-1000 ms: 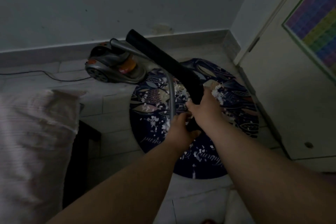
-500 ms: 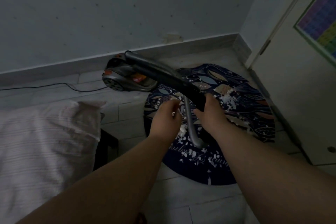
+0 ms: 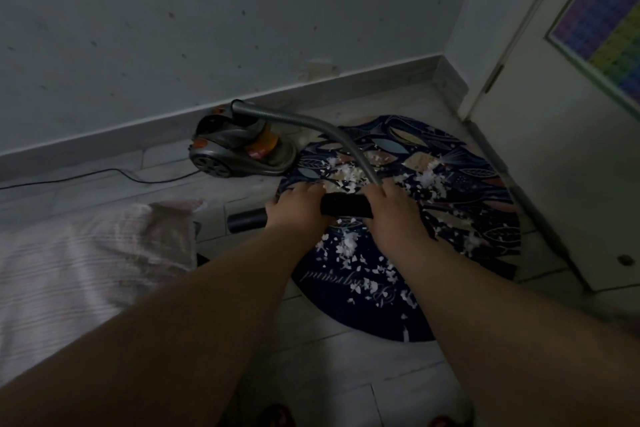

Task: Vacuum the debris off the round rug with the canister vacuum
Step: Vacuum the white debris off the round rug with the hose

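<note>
1. The black tube [image 3: 346, 206] has come down. Half a second ago it pointed up toward the vacuum. Now it lies flat and sideways, low over the near left part of the round rug [image 3: 460, 184].
2. The left hand [image 3: 298, 210] has moved onto the tube, and its fingers curl round it.
3. The right hand [image 3: 393, 210] grips the tube's other end, where the grey hose [image 3: 332, 130] joins on.
4. The hose bends up and back to the canister vacuum [image 3: 235, 149], which sits on the floor [image 3: 329, 374] by the wall, right at the rug's far left edge.
5. White debris [image 3: 346, 175] lies all over the dark blue rug, thickest just past the hands.
6. The tube's open end sticks out left of the left hand, over the floor tiles.
7. A pale pillow [image 3: 86, 253] is on the left. A thin black cord [image 3: 104, 175] runs along the floor from the vacuum.
</note>
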Demonstrator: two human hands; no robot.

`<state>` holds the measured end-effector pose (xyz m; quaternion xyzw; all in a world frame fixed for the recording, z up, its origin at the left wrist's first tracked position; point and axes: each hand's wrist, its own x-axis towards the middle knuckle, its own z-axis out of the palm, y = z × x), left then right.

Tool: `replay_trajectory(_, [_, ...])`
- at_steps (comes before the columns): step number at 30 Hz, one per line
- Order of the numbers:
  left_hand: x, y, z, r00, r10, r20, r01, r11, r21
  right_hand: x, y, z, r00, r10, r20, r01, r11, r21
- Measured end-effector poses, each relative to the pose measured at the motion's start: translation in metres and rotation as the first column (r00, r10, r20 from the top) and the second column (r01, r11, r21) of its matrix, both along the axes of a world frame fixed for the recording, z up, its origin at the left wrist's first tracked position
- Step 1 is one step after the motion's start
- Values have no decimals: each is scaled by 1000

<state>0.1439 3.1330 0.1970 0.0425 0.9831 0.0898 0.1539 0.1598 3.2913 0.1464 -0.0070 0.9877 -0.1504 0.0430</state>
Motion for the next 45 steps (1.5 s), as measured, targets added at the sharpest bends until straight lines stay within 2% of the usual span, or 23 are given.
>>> replay_trajectory(2, [6, 4, -10, 998, 57, 34, -60, 993, 100, 5, -2, -3, 971, -238, 39, 240, 969, -66])
replay_trajectory(3, [11, 7, -17, 996, 82, 41, -87, 985, 151, 7, -4, 1, 912, -391, 126, 408, 899, -162])
replay_trajectory(5, [23, 13, -31, 987, 146, 73, -159, 962, 221, 8, -5, 9, 709, -607, 359, 705, 605, -369])
replay_trajectory(6, [30, 17, -39, 981, 173, 91, -190, 953, 235, 5, -2, 5, 622, -661, 420, 773, 433, -463])
replay_trajectory(8, [46, 26, -53, 961, 236, 141, -268, 918, 291, 1, 5, 0, 506, -722, 471, 807, 204, -554])
replay_trajectory(10, [61, 35, -62, 929, 323, 182, -370, 839, 399, -1, 9, -8, 405, -673, 620, 829, -16, -559])
replay_trajectory(11, [69, 39, -64, 917, 351, 193, -400, 804, 441, 1, 9, -8, 386, -604, 697, 833, -96, -545])
replay_trajectory(12, [76, 44, -66, 914, 350, 205, -405, 785, 468, 2, 9, -11, 404, -544, 736, 825, -131, -549])
replay_trajectory(14, [90, 51, -69, 936, 242, 256, -345, 777, 526, 4, 13, -10, 473, -484, 736, 808, -96, -582])
replay_trajectory(16, [101, 54, -72, 953, 16, 301, -188, 814, 550, 3, 21, -8, 527, -469, 709, 791, -33, -611])
replay_trajectory(18, [102, 49, -82, 923, -201, 327, 26, 883, 469, 4, 28, -3, 527, -430, 733, 819, 25, -573])
replay_trajectory(19, [98, 45, -85, 907, -268, 324, 127, 910, 396, 6, 29, 0, 538, -424, 729, 826, 93, -556])
replay_trajectory(21, [82, 38, -88, 914, -288, 286, 221, 945, 243, 8, 35, 1, 630, -412, 659, 777, 345, -527])
replay_trajectory(23, [58, 36, -81, 953, -226, 202, 187, 962, 197, 10, 40, 5, 728, -348, 591, 670, 541, -508])
replay_trajectory(27, [15, 47, -46, 991, -114, -72, 129, 960, 248, 6, 43, 14, 828, -218, 517, 441, 823, -358])
replay_trajectory(29, [-1, 55, -27, 961, -202, -189, 221, 971, 89, 4, 47, 17, 862, -173, 477, 299, 933, -201])
replay_trajectory(31, [-12, 60, -12, 884, -382, -269, 354, 924, -148, 4, 47, 21, 884, -133, 449, 179, 982, -62])
replay_trajectory(33, [-21, 65, -2, 779, -555, -290, 464, 823, -329, 9, 49, 30, 935, -59, 350, 59, 998, 10])
replay_trajectory(36, [-34, 65, 1, 619, -772, -145, 606, 587, -537, 18, 59, 44, 978, 96, 186, -122, 983, 135])
replay_trajectory(37, [-38, 64, 2, 604, -793, -80, 634, 540, -554, 18, 63, 50, 974, 157, 162, -184, 968, 172])
replay_trajectory(39, [-38, 64, 5, 679, -733, 25, 649, 584, -488, 18, 71, 57, 959, 261, 107, -279, 933, 227])
replay_trajectory(42, [-30, 66, 4, 841, -535, 80, 535, 802, -266, 17, 82, 53, 933, 346, -94, -315, 917, 243])
replay_trajectory(45, [-21, 62, -8, 919, -394, -17, 387, 910, -149, 18, 91, 40, 944, 205, -259, -157, 968, 195])
